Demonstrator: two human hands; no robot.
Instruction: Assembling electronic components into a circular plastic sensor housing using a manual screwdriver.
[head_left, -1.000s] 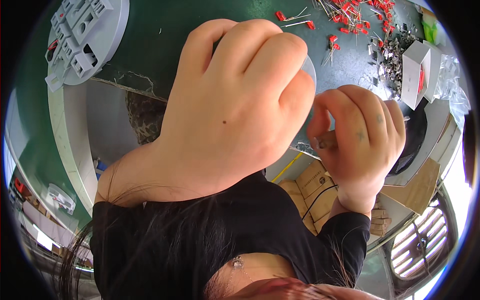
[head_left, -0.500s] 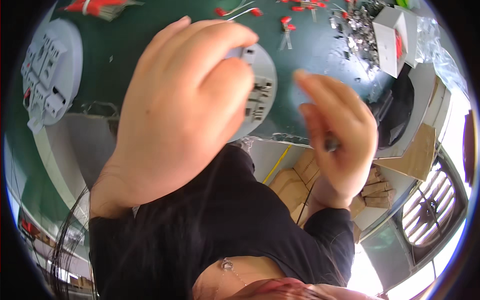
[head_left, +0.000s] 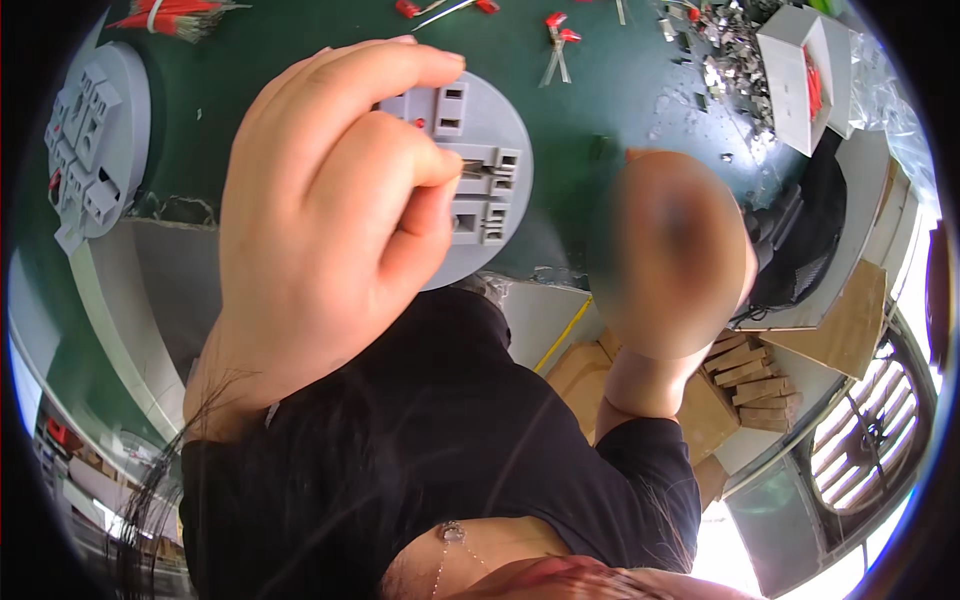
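Plainly, the left grip (head_left: 320,210) is arched over the round grey plate (head_left: 500,115), back of the hand up, its wrist bent where it leaves the black clothing (head_left: 420,400). Index finger and thumb curl in toward each other, their tips down by the slotted blocks on the plate — a narrow bend, though I cannot tell whether anything is pinched there or how tightly they close. Another finger reaches out above them, its tip near the plate's far rim.

That plate lies beneath and just to the right of the left grip, partly covered by it, on the green desk (head_left: 570,130).

The right grip (head_left: 680,255) is raised to the right of the plate, well apart from it, its forearm coming up steeply from below. A heavy blur covers it — its finger pose and whatever it may hold cannot be told.

A second grey plate (head_left: 130,130) lies left of the left grip, with a bundle of red-ended parts (head_left: 180,18) beyond. Past the right grip, toward the upper right, are scattered metal pieces (head_left: 735,65) and an open white box (head_left: 785,60).
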